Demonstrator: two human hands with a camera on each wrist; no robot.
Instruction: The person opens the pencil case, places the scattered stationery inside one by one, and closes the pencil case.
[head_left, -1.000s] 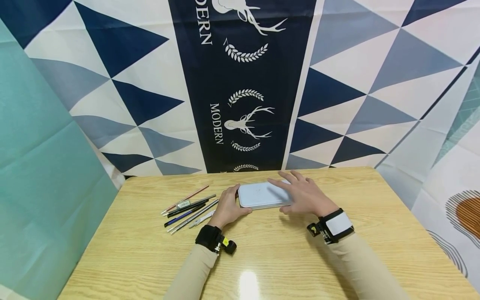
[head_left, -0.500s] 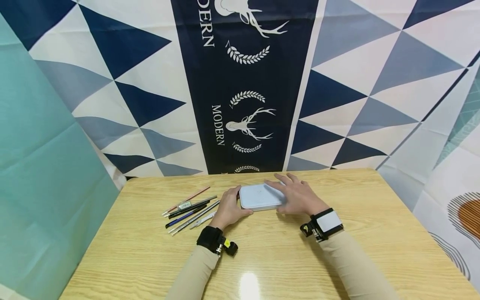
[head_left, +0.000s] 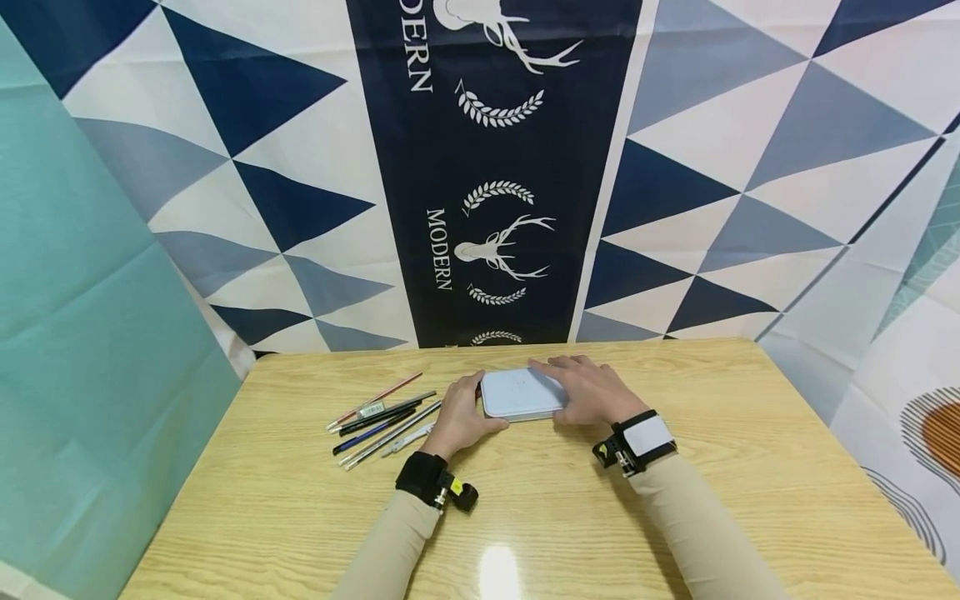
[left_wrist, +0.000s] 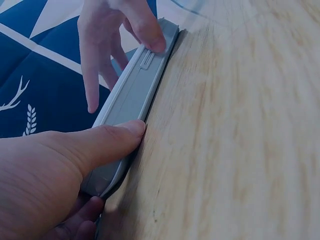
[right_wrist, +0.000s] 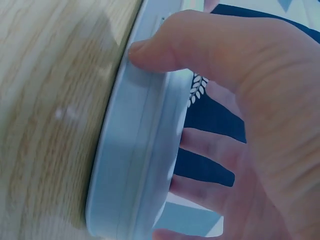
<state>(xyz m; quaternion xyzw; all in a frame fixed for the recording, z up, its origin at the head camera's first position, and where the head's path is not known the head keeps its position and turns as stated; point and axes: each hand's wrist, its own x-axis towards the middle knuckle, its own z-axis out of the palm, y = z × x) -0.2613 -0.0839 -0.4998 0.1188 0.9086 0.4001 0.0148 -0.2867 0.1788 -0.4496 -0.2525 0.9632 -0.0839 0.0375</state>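
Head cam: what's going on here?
A person has both hands on a flat light-grey case lying closed on the wooden table. The left hand grips its left end, thumb along the front edge. The right hand holds its right part, fingers spread over the lid and thumb pressed on the front edge by the latch. A loose bunch of pens and pencils lies on the table just left of the case.

We see a light wooden table (head_left: pixel 675 533) with a bright glare spot at 6 o'clock. Behind it at 12 o'clock hangs a patterned cloth (head_left: pixel 495 167) of navy, grey and white triangles with white deer heads and the word MODERN. At 9 o'clock stands a teal panel (head_left: pixel 82 375).
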